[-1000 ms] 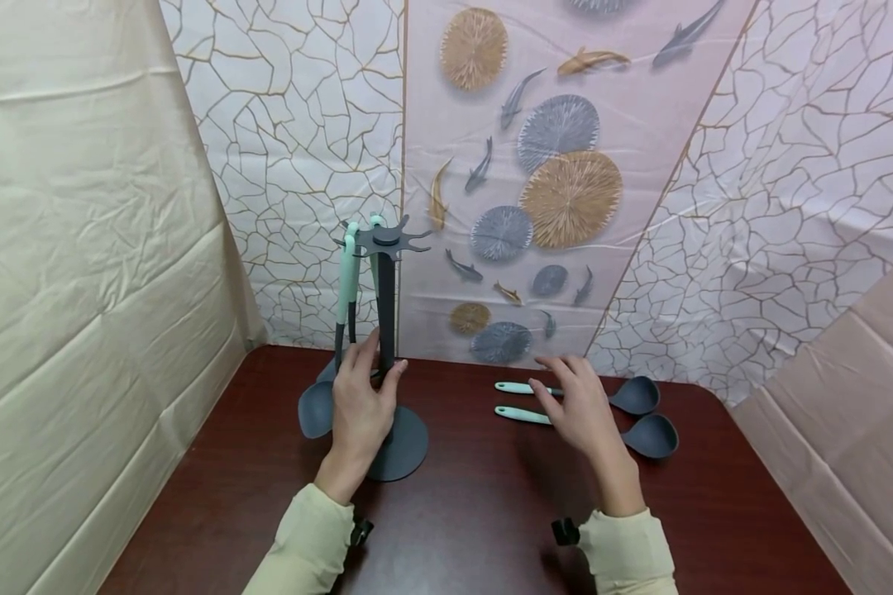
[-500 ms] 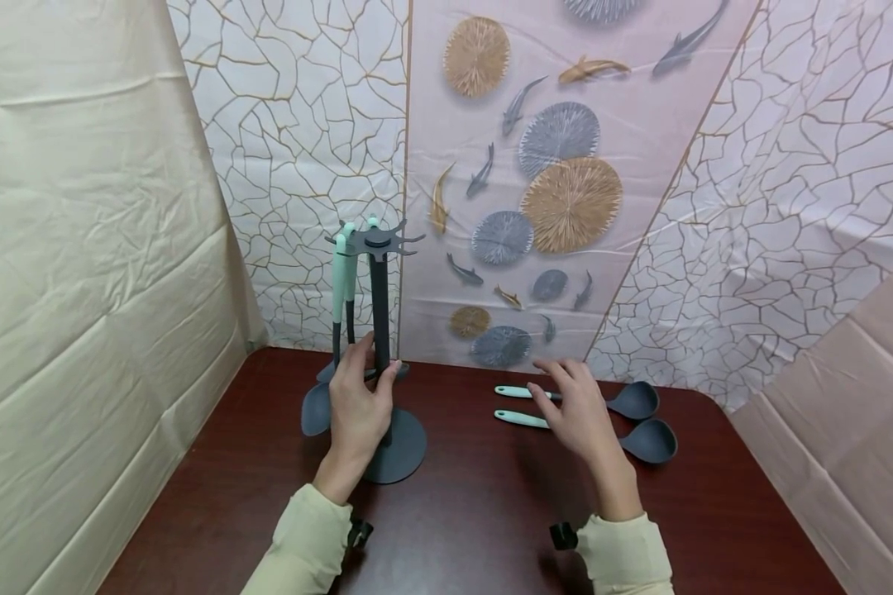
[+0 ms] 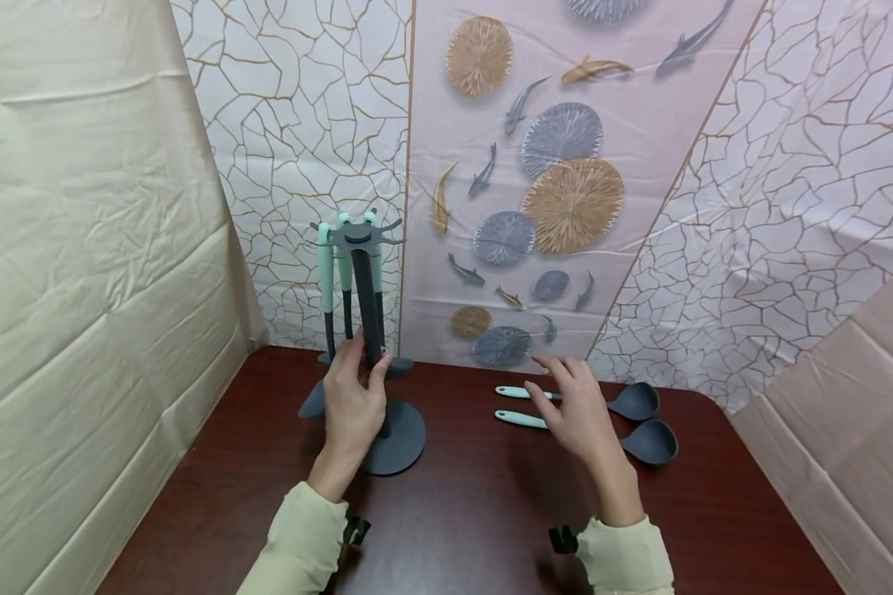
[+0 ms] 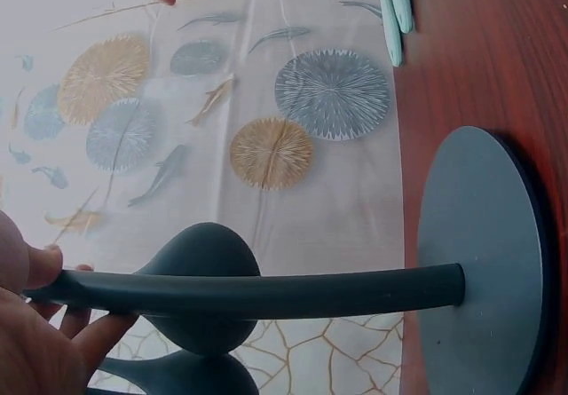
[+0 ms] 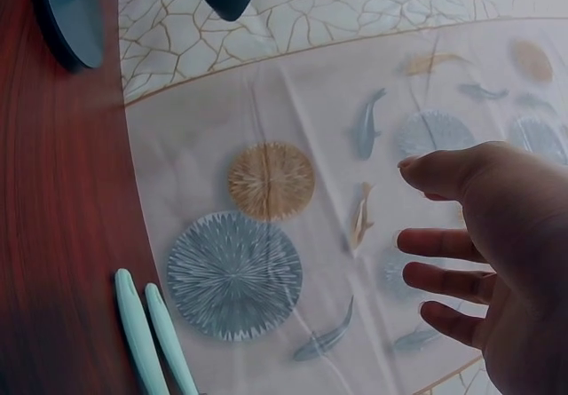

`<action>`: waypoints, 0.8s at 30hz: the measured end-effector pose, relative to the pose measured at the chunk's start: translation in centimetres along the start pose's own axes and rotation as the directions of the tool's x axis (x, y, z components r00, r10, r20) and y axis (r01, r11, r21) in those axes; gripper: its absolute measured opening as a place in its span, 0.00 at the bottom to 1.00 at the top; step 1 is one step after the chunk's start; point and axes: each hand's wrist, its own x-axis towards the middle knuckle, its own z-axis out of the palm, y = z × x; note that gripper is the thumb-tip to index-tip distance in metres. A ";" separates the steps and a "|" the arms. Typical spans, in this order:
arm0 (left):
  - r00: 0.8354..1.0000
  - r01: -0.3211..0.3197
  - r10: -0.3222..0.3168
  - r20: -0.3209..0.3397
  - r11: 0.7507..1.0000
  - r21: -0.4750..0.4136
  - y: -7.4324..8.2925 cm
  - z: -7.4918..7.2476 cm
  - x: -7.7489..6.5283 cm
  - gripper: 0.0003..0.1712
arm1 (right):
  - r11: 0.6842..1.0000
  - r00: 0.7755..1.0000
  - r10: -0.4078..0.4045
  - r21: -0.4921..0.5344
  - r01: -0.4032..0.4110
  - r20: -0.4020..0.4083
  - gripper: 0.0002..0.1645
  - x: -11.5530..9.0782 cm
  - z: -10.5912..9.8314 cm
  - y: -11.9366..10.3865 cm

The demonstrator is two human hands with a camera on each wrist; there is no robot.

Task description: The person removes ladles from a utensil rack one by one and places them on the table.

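In the head view my left hand [image 3: 351, 405] holds the post of a dark grey utensil stand [image 3: 400, 450], thumb on one side and fingers on the other. The post leans slightly left above its round base. Mint-green handles [image 3: 327, 268] of several kitchen utensils hang from the hooked top, their dark heads partly hidden by my hand. The left wrist view shows the post [image 4: 284, 296] between thumb and fingers, with a rounded dark utensil head [image 4: 209, 244] behind. My right hand [image 3: 582, 409] hovers above two ladles, fingers apart and holding nothing.
The two ladles, a far one [image 3: 635, 402] and a near one [image 3: 651, 442], lie side by side on the dark red table [image 3: 476, 512], bowls to the right. A patterned cloth [image 3: 320, 124] hangs behind the table, with plain cloth [image 3: 104, 248] at the left.
The stand has turned and its top has shifted left, so a third handle shows right of the post. My left hand has moved slightly left with it. My right hand stays nearly still.
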 end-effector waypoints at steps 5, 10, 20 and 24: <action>1.000 0.008 -0.008 0.008 1.000 -0.005 0.0 0.0 0.0 0.33 | 1.000 1.000 -0.009 0.008 0.009 -0.009 0.27 0.0 -0.2 -0.3; 1.000 0.031 -0.031 0.000 0.998 -0.053 -0.1 0.0 -0.1 0.29 | 1.000 1.000 -0.016 0.010 0.016 -0.014 0.27 0.0 -0.2 -0.3; 0.998 0.062 -0.063 -0.017 0.996 -0.058 -0.1 0.2 -0.3 0.27 | 1.000 1.000 -0.017 0.023 0.017 -0.016 0.27 0.0 -0.2 -0.5; 0.999 0.048 -0.049 -0.018 0.997 -0.054 0.0 0.2 -0.2 0.26 | 1.000 1.000 -0.013 0.028 0.013 -0.011 0.28 0.1 -0.2 -0.7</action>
